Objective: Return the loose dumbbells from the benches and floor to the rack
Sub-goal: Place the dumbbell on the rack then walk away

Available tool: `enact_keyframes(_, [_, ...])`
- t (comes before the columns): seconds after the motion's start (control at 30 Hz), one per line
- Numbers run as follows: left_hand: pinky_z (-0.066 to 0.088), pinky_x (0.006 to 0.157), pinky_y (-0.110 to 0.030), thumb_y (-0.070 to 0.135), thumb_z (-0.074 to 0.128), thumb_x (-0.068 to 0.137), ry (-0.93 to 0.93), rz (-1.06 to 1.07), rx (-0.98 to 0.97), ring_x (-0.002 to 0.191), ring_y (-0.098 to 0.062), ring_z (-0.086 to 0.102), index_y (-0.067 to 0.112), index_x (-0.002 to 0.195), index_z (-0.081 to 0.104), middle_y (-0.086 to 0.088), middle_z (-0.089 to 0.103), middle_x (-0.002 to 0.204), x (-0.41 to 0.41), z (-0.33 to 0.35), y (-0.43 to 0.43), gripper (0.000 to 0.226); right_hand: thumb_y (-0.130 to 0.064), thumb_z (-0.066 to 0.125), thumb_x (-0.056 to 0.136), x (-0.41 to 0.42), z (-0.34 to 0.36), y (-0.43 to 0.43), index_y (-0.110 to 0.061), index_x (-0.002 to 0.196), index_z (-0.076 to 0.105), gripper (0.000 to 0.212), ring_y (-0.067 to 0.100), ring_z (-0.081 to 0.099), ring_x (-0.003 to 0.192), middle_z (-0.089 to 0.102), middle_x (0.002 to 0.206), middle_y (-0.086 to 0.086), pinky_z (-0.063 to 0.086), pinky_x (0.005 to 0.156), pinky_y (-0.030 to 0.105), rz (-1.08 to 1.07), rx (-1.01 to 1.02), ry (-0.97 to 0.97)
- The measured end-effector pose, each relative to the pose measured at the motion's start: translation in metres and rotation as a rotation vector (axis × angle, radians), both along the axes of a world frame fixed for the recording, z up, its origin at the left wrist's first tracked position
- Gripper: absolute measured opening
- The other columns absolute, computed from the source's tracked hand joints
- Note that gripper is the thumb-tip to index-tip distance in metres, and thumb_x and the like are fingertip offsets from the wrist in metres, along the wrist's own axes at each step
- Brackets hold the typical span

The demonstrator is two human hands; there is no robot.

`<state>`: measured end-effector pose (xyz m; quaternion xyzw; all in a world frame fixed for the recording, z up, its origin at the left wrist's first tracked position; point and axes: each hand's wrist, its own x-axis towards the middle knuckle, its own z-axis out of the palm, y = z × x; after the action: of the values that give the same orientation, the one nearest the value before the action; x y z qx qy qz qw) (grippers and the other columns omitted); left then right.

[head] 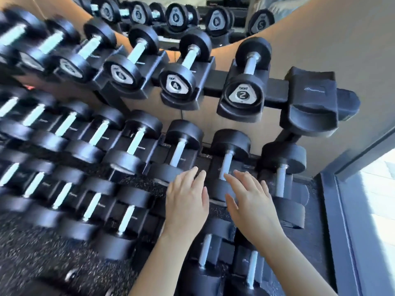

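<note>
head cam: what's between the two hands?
A racked dumbbell, its silver handle running up between left hand and right hand; both hands are open.

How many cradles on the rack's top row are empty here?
1 that I can see: the empty cradle at the right end of the top row, beside the dumbbell marked 2. The blurred left part of that row could hide others.
</note>
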<state>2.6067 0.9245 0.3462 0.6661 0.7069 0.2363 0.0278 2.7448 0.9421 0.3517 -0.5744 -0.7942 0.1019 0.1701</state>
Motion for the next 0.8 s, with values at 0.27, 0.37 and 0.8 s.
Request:
enact_keyframes(0.27, [0.050,0.083,-0.041,0.013,0.070,0.074,0.100,0.196,-0.037,0.102,-0.026,0.060,0.010,0.109,0.062,-0.006,0.065,0.112,-0.009,0.004,-0.096,0.037,-0.016,0.062,0.084,-0.021,-0.001,-0.056,-0.013,0.127,0.052,0.044,0.031,0.052,0.119,0.058,0.125,0.011,0.041,0.096,0.056,0.263,-0.012,0.016])
enact_keyframes(0.37, [0.050,0.083,-0.041,0.015,0.071,0.073,0.141,0.287,-0.040,0.104,-0.025,0.060,0.011,0.109,0.062,-0.006,0.065,0.112,-0.019,0.005,-0.123,0.038,-0.016,0.067,0.080,-0.039,0.002,-0.073,-0.012,0.123,0.056,0.045,0.032,0.055,0.115,0.061,0.120,0.011,0.042,0.092,0.059,0.361,0.026,0.014])
enact_keyframes(0.8, [0.048,0.087,-0.042,0.017,0.068,0.073,0.226,0.661,-0.043,0.106,-0.028,0.057,0.010,0.109,0.062,-0.007,0.064,0.111,-0.081,0.011,-0.257,0.037,-0.012,0.075,0.071,-0.139,0.014,-0.165,-0.009,0.114,0.062,0.045,0.036,0.059,0.110,0.065,0.114,0.015,0.044,0.085,0.062,0.757,0.152,0.022])
